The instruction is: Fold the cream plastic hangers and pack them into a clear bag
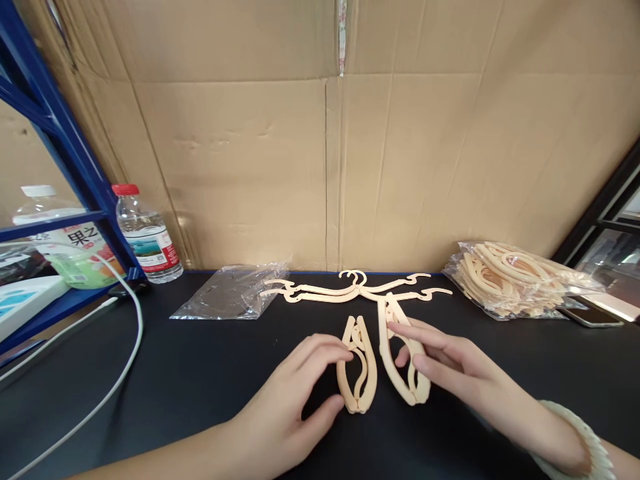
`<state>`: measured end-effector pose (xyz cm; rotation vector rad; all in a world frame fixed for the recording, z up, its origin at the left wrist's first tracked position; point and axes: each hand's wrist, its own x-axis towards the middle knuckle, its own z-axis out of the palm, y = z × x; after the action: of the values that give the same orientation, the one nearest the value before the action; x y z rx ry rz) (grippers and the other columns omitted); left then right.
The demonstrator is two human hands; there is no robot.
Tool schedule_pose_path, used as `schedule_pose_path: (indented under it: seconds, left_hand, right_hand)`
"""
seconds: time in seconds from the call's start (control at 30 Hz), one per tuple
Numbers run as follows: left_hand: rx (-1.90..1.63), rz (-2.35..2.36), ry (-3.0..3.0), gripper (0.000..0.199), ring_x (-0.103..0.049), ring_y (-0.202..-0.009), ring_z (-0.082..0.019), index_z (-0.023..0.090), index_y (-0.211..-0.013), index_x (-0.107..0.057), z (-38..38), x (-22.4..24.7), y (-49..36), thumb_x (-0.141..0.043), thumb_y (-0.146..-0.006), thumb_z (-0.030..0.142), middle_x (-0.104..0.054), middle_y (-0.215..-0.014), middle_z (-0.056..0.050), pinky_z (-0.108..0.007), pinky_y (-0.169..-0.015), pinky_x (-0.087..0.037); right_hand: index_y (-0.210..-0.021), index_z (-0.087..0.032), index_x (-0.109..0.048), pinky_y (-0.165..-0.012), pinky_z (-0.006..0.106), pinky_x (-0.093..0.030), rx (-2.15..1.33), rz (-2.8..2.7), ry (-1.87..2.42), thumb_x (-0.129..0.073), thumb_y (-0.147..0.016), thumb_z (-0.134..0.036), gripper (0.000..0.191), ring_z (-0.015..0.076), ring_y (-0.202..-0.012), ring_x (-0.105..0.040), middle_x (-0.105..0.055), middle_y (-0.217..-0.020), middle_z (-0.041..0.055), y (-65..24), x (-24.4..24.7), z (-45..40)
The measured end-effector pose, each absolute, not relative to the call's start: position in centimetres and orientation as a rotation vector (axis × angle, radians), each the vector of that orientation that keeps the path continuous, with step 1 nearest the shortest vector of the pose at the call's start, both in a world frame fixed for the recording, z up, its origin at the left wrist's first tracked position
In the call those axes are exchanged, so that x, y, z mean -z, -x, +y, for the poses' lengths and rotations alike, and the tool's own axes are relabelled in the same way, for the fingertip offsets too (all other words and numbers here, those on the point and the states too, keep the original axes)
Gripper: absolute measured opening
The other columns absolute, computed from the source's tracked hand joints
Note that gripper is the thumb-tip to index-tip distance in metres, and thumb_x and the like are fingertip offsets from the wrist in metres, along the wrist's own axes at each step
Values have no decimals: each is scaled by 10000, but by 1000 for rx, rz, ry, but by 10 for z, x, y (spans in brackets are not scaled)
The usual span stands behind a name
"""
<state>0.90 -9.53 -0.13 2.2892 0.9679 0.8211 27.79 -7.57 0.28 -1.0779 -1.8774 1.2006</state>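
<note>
Two folded beige hangers are seen low on the blk bench point(200, 373), approx. centre. The LH hanger point(371, 387) is touched at its outer edge by the L hand point(290, 400), part open, fingers curled; no firm grip is shown. The RH hanger point(384, 333) is held by the R hand point(460, 363), fingers & thumb closed on its outer side, top end tilted up; whether its base is borne by the bench can't be told.

Progress: 2 unfolded hangers point(330, 293) are laid out just beyond, arms spread, hooks up top, one behind the other. The 2 at the hands are left folded. More folded ones, qty unclear, are packed in a clear plastic bag point(520, 273), far R.

Further out: a flat clear bag point(220, 293) is laid L of the unfolded pair, w/ a red-capped bottle point(150, 247) stood beyond it, near the blue frame point(65, 133). A phone point(593, 315) is seen beside the packed bag. Cardboard point(250, 167) is set behind.
</note>
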Motion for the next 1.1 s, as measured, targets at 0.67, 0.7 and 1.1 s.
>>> schedule_pose_path:
  seconds: [0.67,0.7,1.1]
  left_hand:
    - [-314,963,-2827,496,-385,-1380,-295,216,-1313,-523,-102,-4,-11,-618,-826,222,-508,-1433,-93,-447,-1064,-449]
    - [-304,966,-2829,510,-376,-1384,-301,211,-1326,-514,-101,-3,-11,-618,-827,227,-492,-1447,-99,-457,-1061,-448]
    - [-174,975,-2724,624,-215,-1445,-297,254,-1463,-354,-95,-1,-1,-566,-880,323,-239,-1584,-53,-486,-1105,-366]
  right_hand:
    - [-1427,-261,-389,-990,440,-454,-415,-2519,1242,-456,-961,-422,498,237,-1093,-496,-475,-1207,98,-281,1,-79]
    - [-1430,-274,-383,-986,433,-457,-412,-2545,1208,-465,-960,-403,494,235,-1103,-491,-473,-1220,93,-280,0,-80]
    - [-1460,-313,-349,-997,513,-432,-309,-2677,1165,-479,-955,-358,523,285,-1191,-453,-447,-1360,91,-279,3,-76]
